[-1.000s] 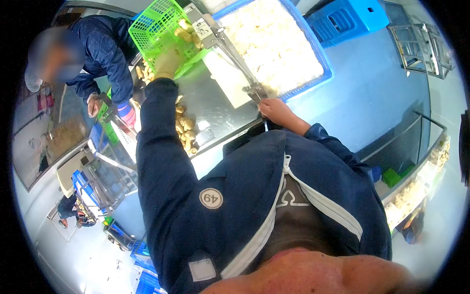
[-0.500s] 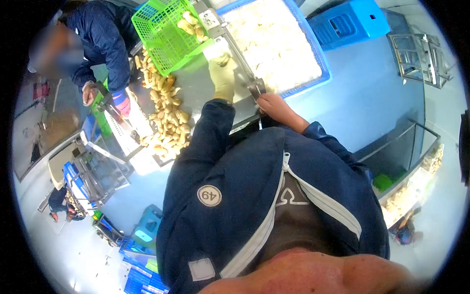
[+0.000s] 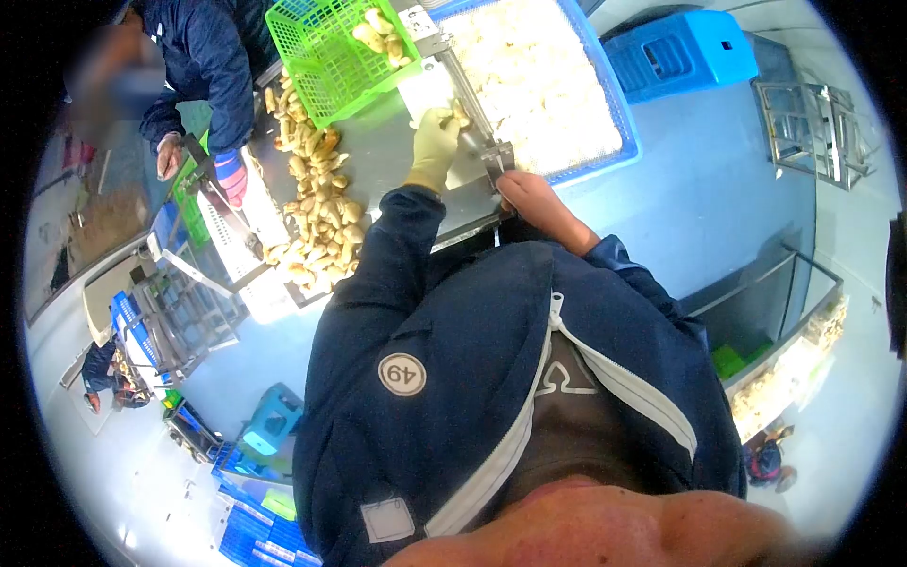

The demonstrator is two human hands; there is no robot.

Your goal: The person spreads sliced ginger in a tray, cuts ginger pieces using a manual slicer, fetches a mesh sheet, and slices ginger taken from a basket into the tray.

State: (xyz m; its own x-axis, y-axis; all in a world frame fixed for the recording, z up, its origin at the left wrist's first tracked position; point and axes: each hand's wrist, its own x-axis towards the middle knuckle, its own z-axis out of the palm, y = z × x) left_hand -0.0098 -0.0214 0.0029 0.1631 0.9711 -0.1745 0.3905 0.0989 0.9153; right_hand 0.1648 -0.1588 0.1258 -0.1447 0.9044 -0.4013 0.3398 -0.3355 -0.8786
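Note:
My gloved left hand [image 3: 435,146] is closed on a pale brown piece [image 3: 460,113] beside the long metal cutter [image 3: 461,80], over a white board [image 3: 427,93]. Bare and closed, my right hand [image 3: 537,200] grips the cutter's handle end [image 3: 499,159] near the table's front edge. To the left, a long pile of similar pale brown pieces [image 3: 321,213] lies on the metal table [image 3: 378,142]. A green basket [image 3: 326,80] tilts above them with a few pieces inside. Right of the cutter, a blue-rimmed tray [image 3: 619,113] holds thin white slices [image 3: 529,85].
A co-worker [image 3: 213,71] stands at the left, with a pink-gloved hand [image 3: 231,184] by another cutter [image 3: 222,208]. A blue plastic stool [image 3: 675,57] is beyond the tray. Metal racks [image 3: 817,132] and a trough of pale pieces [image 3: 789,364] are at right.
My left hand moved from the green basket over to the cutter, and now a piece shows at its fingertips. My right hand stays on the handle, which has shifted slightly.

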